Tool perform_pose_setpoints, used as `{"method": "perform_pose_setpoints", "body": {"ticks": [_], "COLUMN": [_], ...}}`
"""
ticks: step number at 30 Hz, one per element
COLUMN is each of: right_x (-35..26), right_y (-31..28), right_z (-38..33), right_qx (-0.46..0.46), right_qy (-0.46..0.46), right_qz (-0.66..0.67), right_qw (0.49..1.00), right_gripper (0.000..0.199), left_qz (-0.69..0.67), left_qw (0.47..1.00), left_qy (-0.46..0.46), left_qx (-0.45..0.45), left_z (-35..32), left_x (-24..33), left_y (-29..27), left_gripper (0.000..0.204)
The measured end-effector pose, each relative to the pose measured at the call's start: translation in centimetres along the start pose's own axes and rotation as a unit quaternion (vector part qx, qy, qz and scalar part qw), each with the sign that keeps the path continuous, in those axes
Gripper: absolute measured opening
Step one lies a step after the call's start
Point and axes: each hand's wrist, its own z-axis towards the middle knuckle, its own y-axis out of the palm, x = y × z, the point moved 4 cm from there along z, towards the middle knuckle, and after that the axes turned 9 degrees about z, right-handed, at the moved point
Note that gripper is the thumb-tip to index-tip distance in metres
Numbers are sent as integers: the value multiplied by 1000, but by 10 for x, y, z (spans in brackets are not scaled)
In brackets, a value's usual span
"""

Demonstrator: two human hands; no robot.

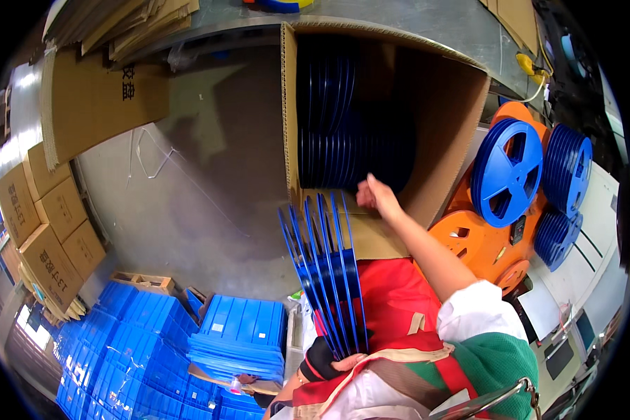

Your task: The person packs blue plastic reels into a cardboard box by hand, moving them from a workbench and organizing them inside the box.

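My left hand (346,362) is closed round the lower edge of a set of blue plastic reels (329,269), held upright on edge against my body. Its thumb shows in front; the other fingers are hidden behind the reels. My right hand (378,194) is at the mouth of a cardboard box (444,133), slightly blurred, with its fingers curled in and nothing visible in them. Inside the box, more blue reels (329,159) stand on edge in two rows, one farther than the other. The box's right part lies in dark shadow.
Blue reels (507,173) hang at the right against orange discs (462,234). Stacked blue bins (241,322) stand at the lower left, sealed cartons (52,262) at the far left. Flattened cardboard (108,105) lies by the metal table (406,28) beyond the box.
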Motion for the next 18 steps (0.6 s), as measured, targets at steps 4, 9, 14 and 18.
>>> {"method": "perform_pose_setpoints", "body": {"ticks": [4, 9, 14, 18], "right_x": [29, 48, 28, 18], "right_y": [-12, 9, 6, 12], "right_z": [-129, -207, -195, -181], "right_qx": [-23, -190, -237, -262], "right_qy": [-77, -40, -14, -1], "right_qz": [6, -83, -64, -37], "right_qw": [997, 977, 969, 964], "right_gripper": [42, 41, 38, 36], "left_qz": [42, 22, 9, 27], "left_qw": [999, 997, 996, 994], "left_qy": [13, 35, 44, 61], "left_qx": [-28, -68, -74, -83], "left_z": [11, 44, 68, 79], "left_x": [16, 25, 30, 26], "left_y": [12, 38, 59, 55], "left_gripper": [30, 26, 26, 25]}}
